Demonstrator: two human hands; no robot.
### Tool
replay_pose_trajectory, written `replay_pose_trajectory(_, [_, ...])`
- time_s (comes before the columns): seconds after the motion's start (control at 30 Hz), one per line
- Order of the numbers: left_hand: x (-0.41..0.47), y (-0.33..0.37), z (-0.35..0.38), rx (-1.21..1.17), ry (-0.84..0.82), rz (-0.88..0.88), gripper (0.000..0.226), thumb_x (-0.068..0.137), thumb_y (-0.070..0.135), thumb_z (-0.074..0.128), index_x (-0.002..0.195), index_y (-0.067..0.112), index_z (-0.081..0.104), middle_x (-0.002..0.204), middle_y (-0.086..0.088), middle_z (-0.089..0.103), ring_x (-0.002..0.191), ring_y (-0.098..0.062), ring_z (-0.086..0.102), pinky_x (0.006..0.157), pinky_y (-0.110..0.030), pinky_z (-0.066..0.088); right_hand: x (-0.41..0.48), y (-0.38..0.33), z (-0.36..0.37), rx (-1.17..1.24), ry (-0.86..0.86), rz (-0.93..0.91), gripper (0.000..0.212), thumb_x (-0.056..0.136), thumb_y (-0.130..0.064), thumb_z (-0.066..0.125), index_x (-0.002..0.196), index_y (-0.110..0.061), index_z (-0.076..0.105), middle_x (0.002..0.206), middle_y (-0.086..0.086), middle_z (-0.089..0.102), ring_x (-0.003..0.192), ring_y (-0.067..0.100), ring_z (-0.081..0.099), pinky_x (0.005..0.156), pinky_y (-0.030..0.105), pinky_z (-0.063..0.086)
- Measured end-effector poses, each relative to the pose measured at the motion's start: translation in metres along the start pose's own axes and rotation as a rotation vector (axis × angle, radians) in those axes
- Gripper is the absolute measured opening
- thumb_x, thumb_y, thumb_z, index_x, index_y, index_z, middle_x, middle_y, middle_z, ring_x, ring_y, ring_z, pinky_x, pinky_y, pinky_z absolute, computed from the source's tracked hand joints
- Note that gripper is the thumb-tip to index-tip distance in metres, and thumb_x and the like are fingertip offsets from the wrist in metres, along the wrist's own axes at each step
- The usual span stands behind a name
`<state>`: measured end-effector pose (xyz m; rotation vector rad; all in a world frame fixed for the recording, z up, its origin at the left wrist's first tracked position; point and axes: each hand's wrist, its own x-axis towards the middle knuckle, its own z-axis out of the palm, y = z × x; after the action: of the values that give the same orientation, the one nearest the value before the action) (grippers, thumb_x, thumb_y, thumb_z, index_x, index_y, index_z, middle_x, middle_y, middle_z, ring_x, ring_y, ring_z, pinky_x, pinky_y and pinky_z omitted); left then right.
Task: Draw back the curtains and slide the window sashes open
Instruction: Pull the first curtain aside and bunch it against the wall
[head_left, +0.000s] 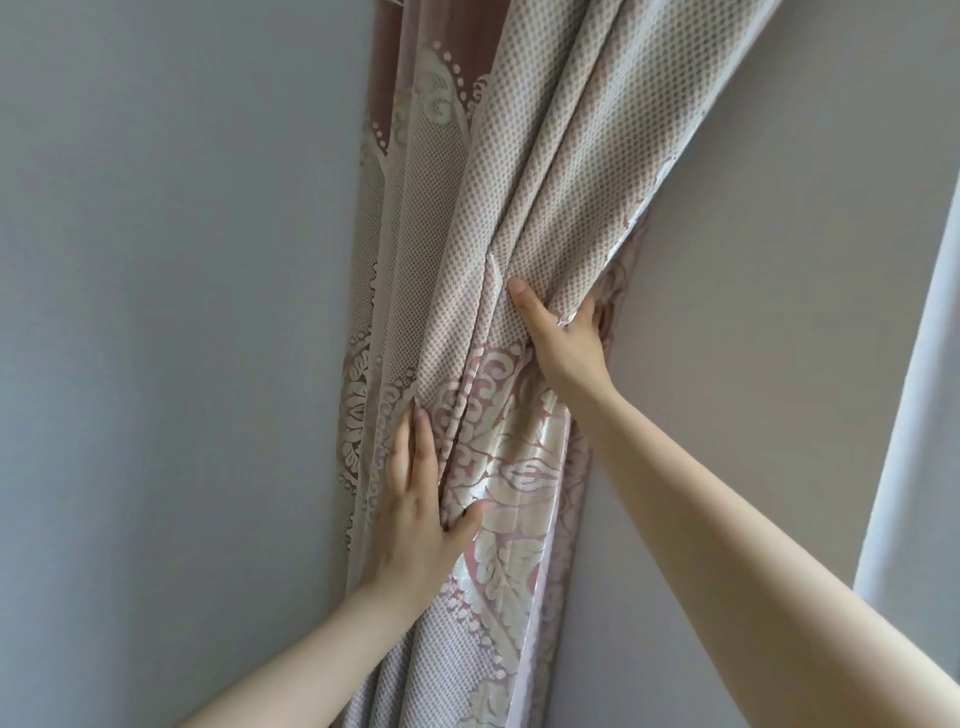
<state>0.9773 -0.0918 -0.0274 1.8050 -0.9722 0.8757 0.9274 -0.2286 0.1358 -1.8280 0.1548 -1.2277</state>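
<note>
A pink and cream patterned curtain (524, 171) hangs bunched in folds down the middle of the head view, between two grey walls. My right hand (563, 343) grips the bundle from the right, thumb on the front and fingers tucked behind the fabric. My left hand (415, 499) lies flat on the lower left folds, fingers straight and pointing up, thumb pressing into a crease. No window sash is visible.
A plain grey wall (171, 312) fills the left side. Another grey wall surface (753, 312) stands to the right of the curtain, with a paler vertical edge (914, 415) at the far right.
</note>
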Motion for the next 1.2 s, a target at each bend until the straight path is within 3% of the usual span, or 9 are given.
replay_pose_trajectory(0.13, [0.005, -0.011, 0.012, -0.042, -0.026, -0.015, 0.101, 0.081, 0.036, 0.066, 0.148, 0.017, -0.007, 0.154, 0.007, -0.010, 0.139, -0.002, -0.001, 0.110, -0.021, 0.014, 0.009, 0.010, 0.011, -0.087, -0.003, -0.067, 0.095, 0.072, -0.084, 0.045, 0.150, -0.034, 0.022, 0.156, -0.003, 0.032, 0.145, 0.020, 0.024, 0.117, 0.047, 0.024])
replay_pose_trajectory(0.27, [0.011, -0.018, 0.025, -0.098, -0.036, -0.009, 0.084, 0.087, 0.044, 0.049, 0.148, 0.023, -0.005, 0.156, 0.008, -0.004, 0.135, 0.000, 0.005, 0.108, -0.019, 0.015, 0.024, 0.022, 0.020, -0.223, 0.054, -0.091, 0.093, 0.074, -0.089, 0.030, 0.149, -0.033, 0.026, 0.159, 0.001, 0.026, 0.146, 0.023, 0.023, 0.116, 0.049, 0.026])
replay_pose_trajectory(0.33, [0.017, -0.025, 0.031, -0.107, -0.044, -0.015, 0.080, 0.088, 0.046, 0.048, 0.150, 0.017, 0.007, 0.157, 0.002, 0.012, 0.135, -0.001, 0.015, 0.106, -0.017, 0.018, 0.028, 0.026, 0.021, -0.291, 0.123, -0.170, 0.078, 0.084, -0.076, 0.034, 0.147, -0.029, 0.035, 0.156, 0.004, 0.029, 0.142, 0.024, 0.028, 0.116, 0.039, 0.026])
replay_pose_trajectory(0.4, [0.023, -0.034, 0.039, -0.082, -0.052, 0.001, 0.075, 0.087, 0.047, 0.046, 0.148, 0.010, 0.024, 0.152, -0.006, 0.031, 0.134, -0.012, 0.035, 0.102, -0.019, 0.029, 0.030, 0.032, 0.021, -0.364, 0.216, -0.259, 0.059, 0.093, -0.059, 0.042, 0.140, -0.024, 0.046, 0.149, 0.008, 0.035, 0.134, 0.022, 0.034, 0.100, 0.021, 0.027])
replay_pose_trajectory(0.47, [0.031, -0.043, 0.048, -0.065, -0.059, 0.014, 0.068, 0.089, 0.038, 0.054, 0.147, 0.011, 0.029, 0.144, -0.008, 0.040, 0.127, -0.017, 0.046, 0.097, -0.020, 0.035, 0.035, 0.040, 0.024, -0.393, 0.269, -0.303, 0.052, 0.095, -0.053, 0.046, 0.134, -0.020, 0.054, 0.141, 0.012, 0.042, 0.125, 0.020, 0.037, 0.090, 0.020, 0.031])
replay_pose_trajectory(0.73, [0.061, -0.071, 0.088, -0.089, -0.034, 0.044, 0.069, 0.092, 0.025, 0.058, 0.148, 0.022, 0.019, 0.136, -0.001, 0.046, 0.110, 0.003, 0.041, 0.090, -0.013, 0.038, 0.079, 0.078, 0.047, -0.399, 0.263, -0.291, 0.058, 0.094, -0.057, 0.041, 0.125, -0.012, 0.061, 0.124, 0.013, 0.050, 0.114, 0.028, 0.050, 0.092, 0.027, 0.039])
replay_pose_trajectory(0.93, [0.073, -0.104, 0.112, -0.078, -0.011, 0.028, 0.058, 0.094, 0.025, 0.053, 0.147, 0.015, 0.031, 0.142, 0.002, 0.043, 0.132, -0.007, 0.036, 0.108, -0.027, 0.034, 0.102, 0.095, 0.073, -0.394, 0.268, -0.330, 0.057, 0.094, -0.055, 0.042, 0.121, -0.010, 0.064, 0.121, 0.014, 0.052, 0.111, 0.030, 0.052, 0.089, 0.034, 0.046])
replay_pose_trajectory(1.1, [0.075, -0.132, 0.119, -0.065, 0.021, 0.042, 0.039, 0.093, 0.033, 0.042, 0.116, 0.009, 0.063, 0.111, -0.002, 0.064, 0.098, -0.009, 0.062, 0.081, -0.028, 0.052, 0.113, 0.105, 0.095, -0.366, 0.231, -0.346, 0.054, 0.095, -0.051, 0.043, 0.118, -0.006, 0.064, 0.118, 0.017, 0.053, 0.109, 0.033, 0.052, 0.087, 0.036, 0.045])
replay_pose_trajectory(1.2, [0.078, -0.149, 0.118, -0.061, 0.010, 0.026, 0.038, 0.091, 0.031, 0.039, 0.108, 0.011, 0.066, 0.106, 0.005, 0.063, 0.092, -0.003, 0.061, 0.077, -0.009, 0.047, 0.117, 0.110, 0.111, -0.358, 0.217, -0.346, 0.053, 0.096, -0.050, 0.044, 0.119, -0.006, 0.064, 0.119, 0.016, 0.052, 0.110, 0.033, 0.051, 0.087, 0.034, 0.044])
